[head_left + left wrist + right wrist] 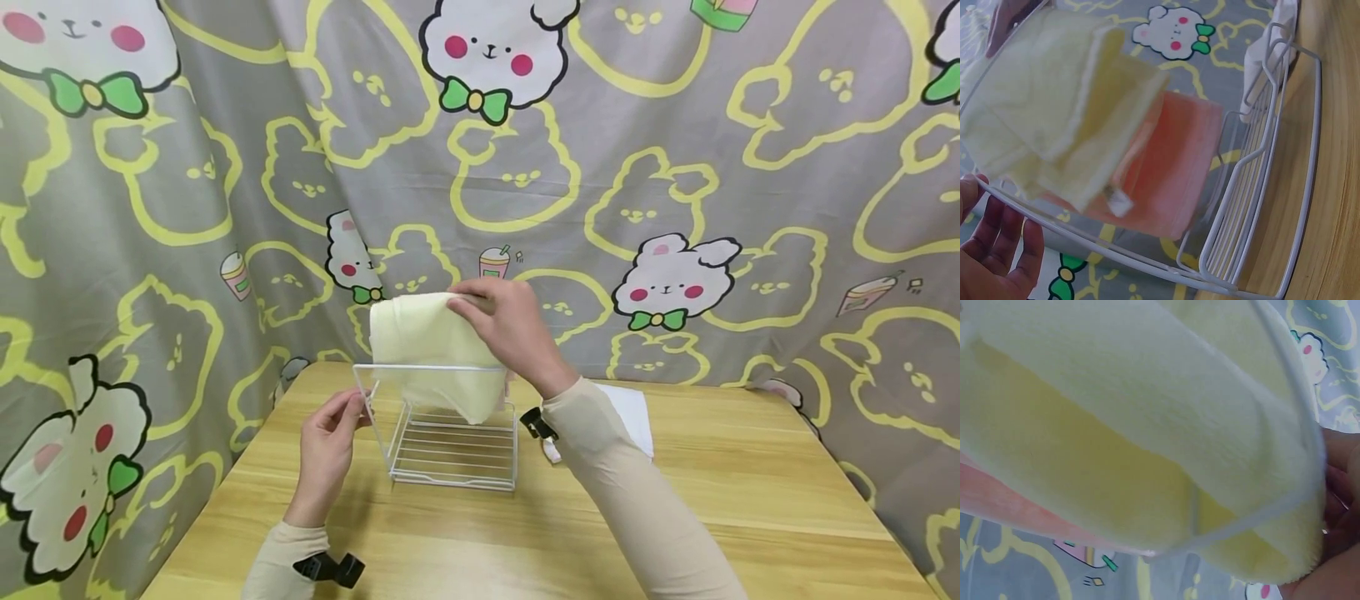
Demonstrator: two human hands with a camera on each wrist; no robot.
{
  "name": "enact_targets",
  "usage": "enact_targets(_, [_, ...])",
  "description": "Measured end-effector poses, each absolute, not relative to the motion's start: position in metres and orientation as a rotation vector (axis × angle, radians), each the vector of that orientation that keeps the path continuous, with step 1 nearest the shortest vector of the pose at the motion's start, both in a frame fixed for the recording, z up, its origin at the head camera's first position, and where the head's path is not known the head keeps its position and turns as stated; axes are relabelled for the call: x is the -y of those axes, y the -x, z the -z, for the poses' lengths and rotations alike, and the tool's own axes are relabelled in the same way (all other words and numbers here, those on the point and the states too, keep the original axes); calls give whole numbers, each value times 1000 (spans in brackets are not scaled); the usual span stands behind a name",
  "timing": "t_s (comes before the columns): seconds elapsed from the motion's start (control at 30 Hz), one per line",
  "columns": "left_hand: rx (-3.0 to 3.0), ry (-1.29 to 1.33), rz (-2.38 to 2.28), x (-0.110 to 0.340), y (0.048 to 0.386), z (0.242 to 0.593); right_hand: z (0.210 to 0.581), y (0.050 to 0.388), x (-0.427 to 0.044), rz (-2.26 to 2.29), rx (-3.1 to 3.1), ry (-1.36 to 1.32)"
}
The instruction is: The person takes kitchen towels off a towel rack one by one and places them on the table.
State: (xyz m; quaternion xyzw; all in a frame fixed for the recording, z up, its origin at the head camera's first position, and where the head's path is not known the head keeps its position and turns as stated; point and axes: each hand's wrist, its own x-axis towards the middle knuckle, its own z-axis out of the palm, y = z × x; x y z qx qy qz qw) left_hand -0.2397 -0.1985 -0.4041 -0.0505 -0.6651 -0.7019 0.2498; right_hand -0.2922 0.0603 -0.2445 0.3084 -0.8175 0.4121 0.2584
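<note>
A white wire rack stands on the wooden table. My left hand pinches its upright side wire at the left; in the left wrist view, the fingers curl around that wire. A folded pale yellow cloth hangs at the rack's top bar, its upper part above the bar. My right hand pinches the yellow cloth at its upper right edge. Behind the yellow cloth, a pink cloth hangs in the left wrist view; its edge shows below the yellow cloth in the right wrist view.
A white cloth lies on the wooden table, right of the rack and partly behind my right forearm. A grey curtain with cartoon animals hangs behind the table and along its sides.
</note>
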Motion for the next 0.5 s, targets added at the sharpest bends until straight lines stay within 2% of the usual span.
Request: enact_targets(0.5, [1820, 131, 1908, 198, 237, 402, 217, 279, -80, -1212, 2067, -800])
